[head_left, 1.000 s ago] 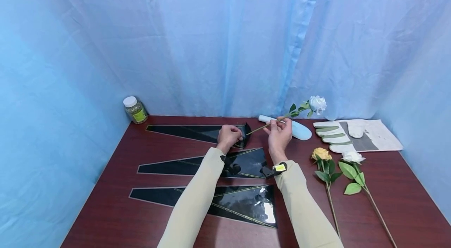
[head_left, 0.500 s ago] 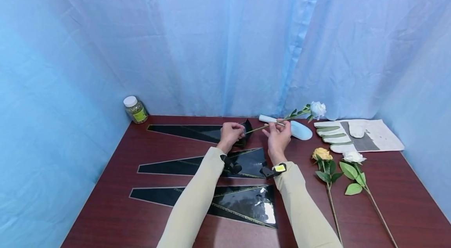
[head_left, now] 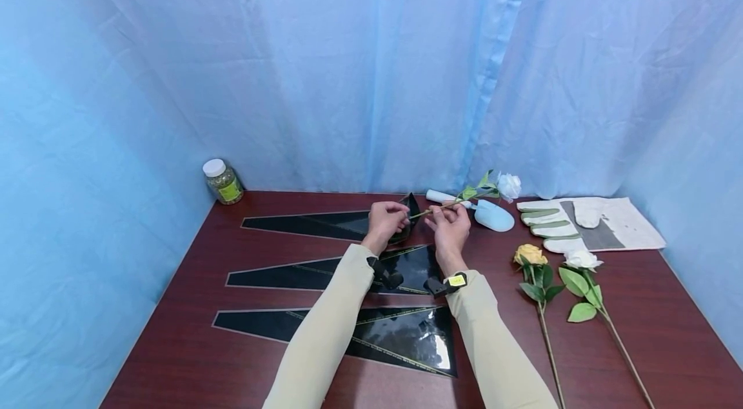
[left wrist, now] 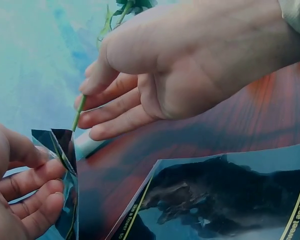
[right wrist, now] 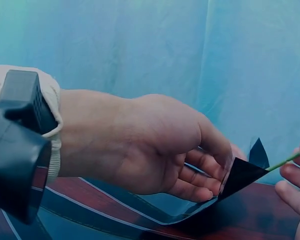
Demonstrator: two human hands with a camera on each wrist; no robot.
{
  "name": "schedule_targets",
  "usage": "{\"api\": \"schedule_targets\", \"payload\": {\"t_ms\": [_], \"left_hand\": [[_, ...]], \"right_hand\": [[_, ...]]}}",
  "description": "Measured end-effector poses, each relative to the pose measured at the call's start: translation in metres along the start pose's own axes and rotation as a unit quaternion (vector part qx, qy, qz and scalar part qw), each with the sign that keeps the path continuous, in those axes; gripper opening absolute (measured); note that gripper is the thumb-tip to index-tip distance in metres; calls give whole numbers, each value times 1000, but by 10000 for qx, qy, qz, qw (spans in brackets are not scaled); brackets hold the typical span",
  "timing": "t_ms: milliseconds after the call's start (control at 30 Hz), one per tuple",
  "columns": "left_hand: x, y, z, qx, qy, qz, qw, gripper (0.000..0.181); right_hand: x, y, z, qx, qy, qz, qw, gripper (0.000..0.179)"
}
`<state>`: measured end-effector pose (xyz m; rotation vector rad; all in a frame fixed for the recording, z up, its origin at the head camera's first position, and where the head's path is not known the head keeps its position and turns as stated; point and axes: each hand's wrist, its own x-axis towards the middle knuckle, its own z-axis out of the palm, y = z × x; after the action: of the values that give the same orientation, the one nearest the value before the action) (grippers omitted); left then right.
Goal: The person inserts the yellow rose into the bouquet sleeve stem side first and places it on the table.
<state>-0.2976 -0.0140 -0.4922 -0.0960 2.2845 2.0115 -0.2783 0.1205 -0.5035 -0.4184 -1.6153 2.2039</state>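
Note:
My right hand (head_left: 450, 233) pinches the thin green stem of a white rose (head_left: 509, 187) between thumb and fingers, the bloom tilted up to the right. My left hand (head_left: 387, 224) grips the wide end of a black and clear flower sleeve (head_left: 319, 225), the farthest of three. In the right wrist view the sleeve's mouth (right wrist: 240, 177) stands raised and parted at the left fingertips. The lower end of the rose stem (left wrist: 79, 114) runs into that mouth in the left wrist view; its tip is hidden behind the film.
Two more flower sleeves lie flat nearer me, the middle one (head_left: 261, 275) and the nearest one (head_left: 400, 338). A light blue trowel (head_left: 494, 216), work gloves (head_left: 633, 222), a yellow rose (head_left: 530, 254) and another white rose (head_left: 582, 259) lie right. A lidded jar (head_left: 224, 183) stands back left.
My right hand has moved left with the white rose, bringing its stem farther into the sleeve. The sleeve's wide end has risen and parted in my left hand, which shifted slightly right.

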Motion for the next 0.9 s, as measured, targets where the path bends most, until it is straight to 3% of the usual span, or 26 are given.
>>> {"api": "schedule_targets", "payload": {"t_ms": [133,533,733,900], "left_hand": [[0,1,-1,4,109,46,9999,16],[-1,1,-2,27,101,9,9999,17],[-1,1,-2,34,85,2,10000,17],[-1,2,-1,48,96,33,9999,16]], "right_hand": [[-1,-1,-2,28,-160,-83,9998,12],[-2,-9,-10,211,90,48,9997,32],[-1,-14,-13,271,425,36,9987,22],[0,-15,-14,219,409,-6,9989,13]]}}
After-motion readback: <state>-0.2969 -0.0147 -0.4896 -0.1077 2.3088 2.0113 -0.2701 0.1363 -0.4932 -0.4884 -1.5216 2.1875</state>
